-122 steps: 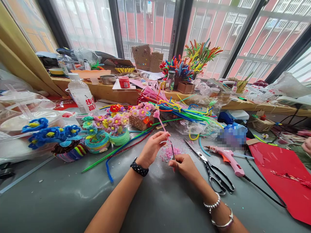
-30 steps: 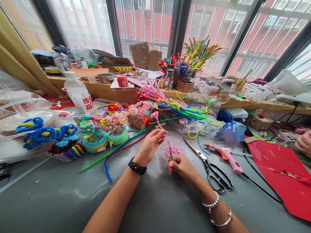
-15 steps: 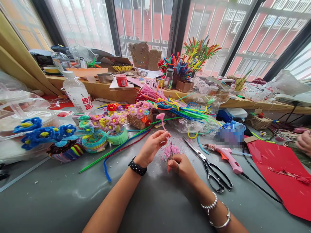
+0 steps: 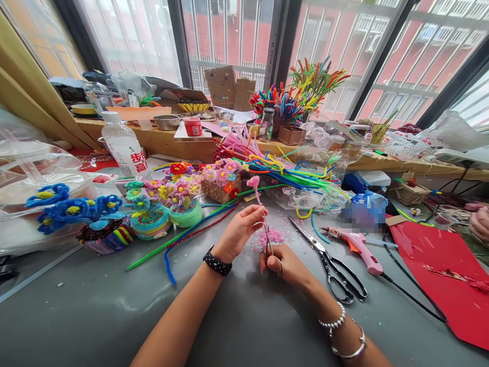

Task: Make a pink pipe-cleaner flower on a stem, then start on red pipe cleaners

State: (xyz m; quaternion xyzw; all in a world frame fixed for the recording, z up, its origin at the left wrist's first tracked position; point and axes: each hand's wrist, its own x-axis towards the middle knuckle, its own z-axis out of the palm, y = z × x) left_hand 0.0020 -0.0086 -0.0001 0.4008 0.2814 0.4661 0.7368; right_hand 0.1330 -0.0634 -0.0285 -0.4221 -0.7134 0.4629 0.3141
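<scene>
Left hand [image 4: 241,228] on my feed has the fuzzy pink pipe-cleaner stem [image 4: 256,190] rising above its fingertips, bunched end uppermost; thumb and forefinger pinch it closed. Just below, I see the right hand [image 4: 287,264] curled around small slim metal scissors [image 4: 267,238], blades pointing up near loose pink fluff [image 4: 276,236].

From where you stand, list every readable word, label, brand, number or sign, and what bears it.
"步高", red characters: plastic bottle; smaller print unreadable.
Red tub: label too small to read.
Glass jar: label too small.
White bags: print too blurred.
Blue packet: pixelated, unreadable.
Window frame: marking too small.
</scene>
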